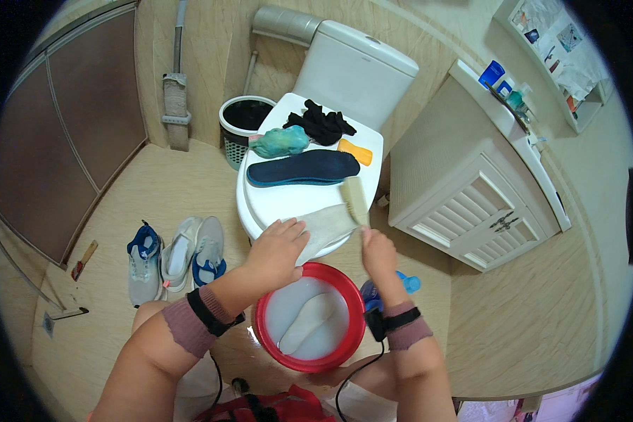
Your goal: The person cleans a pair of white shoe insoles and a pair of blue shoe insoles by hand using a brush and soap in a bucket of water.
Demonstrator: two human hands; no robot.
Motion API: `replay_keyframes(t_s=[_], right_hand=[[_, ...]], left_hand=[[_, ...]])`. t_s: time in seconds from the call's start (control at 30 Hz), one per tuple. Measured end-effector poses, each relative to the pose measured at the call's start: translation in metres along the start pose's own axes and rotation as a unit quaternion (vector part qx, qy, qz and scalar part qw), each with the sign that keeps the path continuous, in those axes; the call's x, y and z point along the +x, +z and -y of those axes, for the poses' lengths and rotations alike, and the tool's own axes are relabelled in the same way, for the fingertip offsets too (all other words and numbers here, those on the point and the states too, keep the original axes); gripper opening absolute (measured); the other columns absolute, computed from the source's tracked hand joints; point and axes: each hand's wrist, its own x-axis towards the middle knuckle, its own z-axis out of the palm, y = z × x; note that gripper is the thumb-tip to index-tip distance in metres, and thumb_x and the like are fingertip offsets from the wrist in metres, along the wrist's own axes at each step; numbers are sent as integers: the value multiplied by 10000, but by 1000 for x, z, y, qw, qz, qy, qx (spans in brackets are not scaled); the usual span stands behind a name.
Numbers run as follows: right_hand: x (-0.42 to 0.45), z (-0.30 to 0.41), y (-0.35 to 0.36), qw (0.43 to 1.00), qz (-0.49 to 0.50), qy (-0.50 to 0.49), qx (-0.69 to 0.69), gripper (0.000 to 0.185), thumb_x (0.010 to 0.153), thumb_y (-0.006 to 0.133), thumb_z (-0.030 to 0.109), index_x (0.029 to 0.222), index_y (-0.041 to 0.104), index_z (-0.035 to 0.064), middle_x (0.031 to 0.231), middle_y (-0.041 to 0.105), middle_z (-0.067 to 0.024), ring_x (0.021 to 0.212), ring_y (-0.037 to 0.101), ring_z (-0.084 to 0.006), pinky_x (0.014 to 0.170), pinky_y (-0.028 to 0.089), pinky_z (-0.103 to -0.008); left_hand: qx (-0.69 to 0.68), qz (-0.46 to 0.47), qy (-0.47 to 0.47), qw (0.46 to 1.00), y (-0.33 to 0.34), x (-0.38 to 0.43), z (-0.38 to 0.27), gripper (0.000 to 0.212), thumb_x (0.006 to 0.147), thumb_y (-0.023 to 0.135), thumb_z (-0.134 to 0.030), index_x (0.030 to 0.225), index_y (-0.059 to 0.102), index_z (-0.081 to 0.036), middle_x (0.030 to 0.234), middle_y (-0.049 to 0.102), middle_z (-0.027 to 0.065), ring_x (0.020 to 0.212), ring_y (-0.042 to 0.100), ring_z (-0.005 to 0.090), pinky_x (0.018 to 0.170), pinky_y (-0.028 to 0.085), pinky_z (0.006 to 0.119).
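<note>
My left hand lies spread on a pale insole, pressing it against the white toilet lid. In my right hand is the handle of a cream scrub brush, whose head is at the insole's right end. Behind them on the lid lie a dark blue insole, an orange block, a knotted teal bag or cloth and a crumpled black cloth. Below my hands stands a red basin of cloudy water with another pale insole in it.
Left on the floor are a grey-and-blue sneaker, a white shoe, another grey sneaker and a small brush. A waste bin stands beside the toilet, a white cabinet to the right. A blue bottle is near the basin.
</note>
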Motion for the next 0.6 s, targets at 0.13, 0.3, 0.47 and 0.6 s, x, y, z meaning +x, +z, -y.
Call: replay_keyframes(t_s=[0.13, 0.3, 0.47, 0.6], right_hand=[[-32, 40, 18, 992, 60, -109, -12, 493, 1001, 393, 396, 866, 688, 25, 806, 652, -259, 766, 639, -439, 710, 486, -555], [1, 0, -7, 1000, 3, -19, -12, 490, 1002, 385, 400, 856, 665, 25, 810, 653, -258, 764, 638, -437, 711, 486, -551], [-23, 25, 16, 997, 36, -58, -21, 487, 998, 397, 395, 855, 677, 24, 823, 653, -262, 776, 636, -441, 709, 491, -544], [-29, 39, 6, 992, 37, -122, 16, 490, 999, 396, 389, 857, 683, 18, 829, 653, -265, 785, 637, -443, 722, 496, -537]], left_hand=[[2, 4, -12, 1000, -4, 2, -3, 656, 662, 742, -209, 1250, 542, 1, 1332, 487, 202, 1273, 437, 374, 1102, 330, 456], [-6, -23, 5, 1000, -3, -1, -1, 639, 658, 742, -197, 1239, 557, -7, 1295, 498, 202, 1242, 449, 385, 1078, 354, 449], [-12, -14, -13, 1000, -5, 2, -10, 594, 655, 763, -170, 1193, 592, 16, 1263, 516, 194, 1250, 448, 343, 1099, 327, 429], [-12, -10, -20, 1000, -10, -2, -5, 587, 653, 762, -166, 1187, 595, 13, 1248, 518, 190, 1242, 450, 338, 1094, 330, 423]])
